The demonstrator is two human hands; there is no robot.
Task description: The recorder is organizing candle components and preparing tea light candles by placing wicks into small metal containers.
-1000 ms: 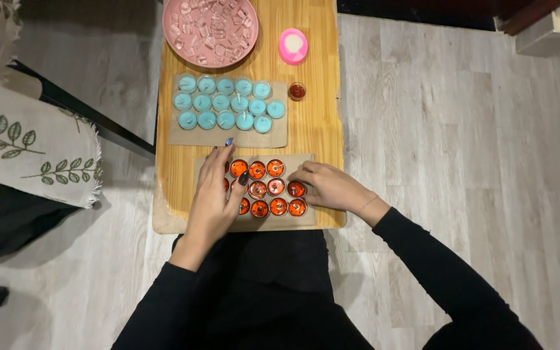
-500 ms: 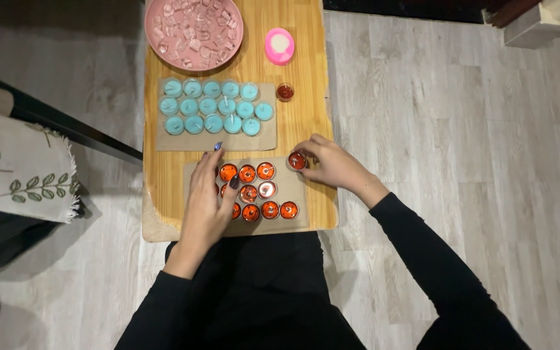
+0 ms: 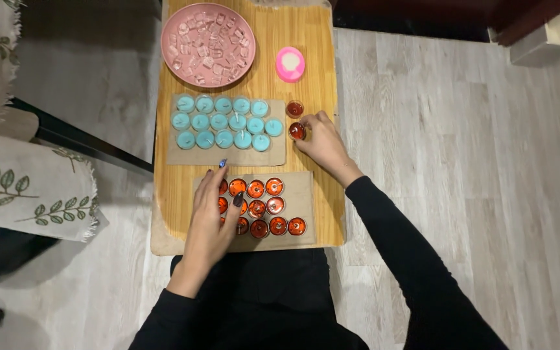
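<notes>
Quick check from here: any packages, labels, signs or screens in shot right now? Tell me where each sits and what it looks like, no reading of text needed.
None in view. The nearest things to packaging are two plain, unprinted sheets:
Upper cardboard sheet: mid-table, brown rectangle under the blue tealights.
Lower cardboard sheet: near table edge, brown rectangle under the red tealights, by the left hand.

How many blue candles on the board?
14 blue candles, all on the upper cardboard sheet: four in the top row, six in the middle row, four in the bottom row. None looks hidden; both hands are clear of that sheet.
</notes>
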